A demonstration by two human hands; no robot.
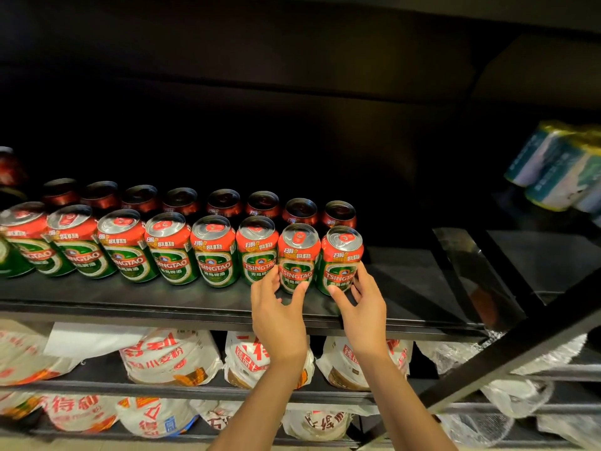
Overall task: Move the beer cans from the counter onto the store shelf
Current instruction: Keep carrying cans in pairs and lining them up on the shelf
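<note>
A person's left hand (pixel 276 304) and right hand (pixel 359 301) each curl fingers and thumb around a red-and-green aluminium beer can, the left-hand can (pixel 297 258) and the right-hand can (pixel 340 260), both standing upright at the right end of the near row on the black metal store shelf (pixel 406 288). Two rows of matching cans already stretch leftward. Bare shelf remains to the right; the desk is out of view, so what is left cannot be told.
</note>
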